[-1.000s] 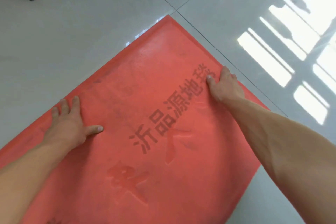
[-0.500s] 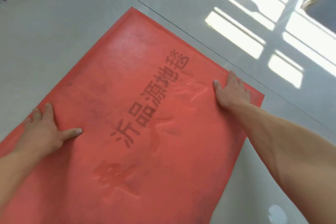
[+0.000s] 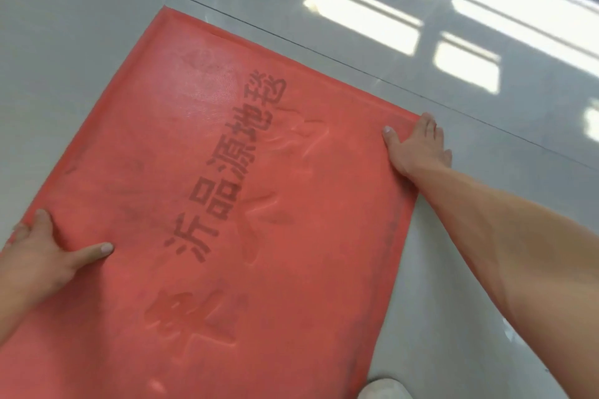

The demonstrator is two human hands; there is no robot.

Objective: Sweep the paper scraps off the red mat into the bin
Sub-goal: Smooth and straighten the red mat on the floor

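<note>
The red mat (image 3: pixel 181 126) lies flat on the tiled floor, with dark printed characters down its middle and raised characters below them. My left hand (image 3: pixel 42 256) rests on the mat's left edge, thumb stretched onto the mat and fingers curled over the border. My right hand (image 3: pixel 418 146) is on the mat's far right corner, thumb on top and fingers wrapped over the edge. No paper scraps show on the mat, and no bin is in view.
Pale grey floor tiles (image 3: pixel 81 19) surround the mat, with bright window light across the upper right (image 3: pixel 363 13). A white shoe tip (image 3: pixel 385 390) shows at the bottom edge beside the mat's right side.
The mat has swung clockwise in view and my hands have slid along its edges, the right one to the far corner. The dark patterned object at top left has left the view.
</note>
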